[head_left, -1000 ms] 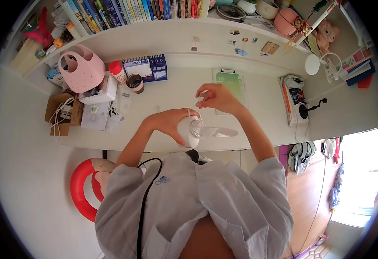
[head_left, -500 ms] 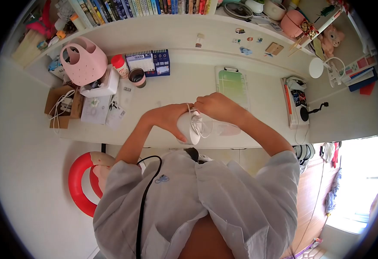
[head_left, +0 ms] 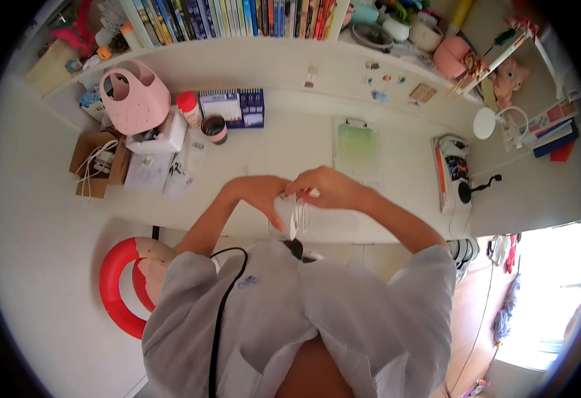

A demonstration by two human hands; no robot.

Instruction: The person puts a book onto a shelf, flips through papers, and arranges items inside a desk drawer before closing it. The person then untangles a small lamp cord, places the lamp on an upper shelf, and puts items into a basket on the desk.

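Over the front of the white desk [head_left: 237,225], my left hand [head_left: 261,194] curls round a smooth white rounded object [head_left: 285,207], its thumb pointing down along the side. What kind of object it is I cannot make out. A bundle of thin white cord [head_left: 302,217] hangs in loops beside it. My right hand [head_left: 330,188] is closed at the top of the cord, its fingertips pinching it close to my left fingers. A green clipboard [head_left: 355,142] lies on the desk just beyond my right hand.
At the left stand a pink basket [head_left: 138,106], a cup [head_left: 214,129], a red-capped bottle [head_left: 188,105], a desk calendar [head_left: 237,109] and a cardboard box [head_left: 98,162]. Books [head_left: 237,16] line the shelf above. A lamp [head_left: 485,124] stands at the right.
My right hand has turned and lowered slightly, with its fingers now more spread round the cord. The white object has turned, and the cord hangs more narrowly. The view has shifted a little.
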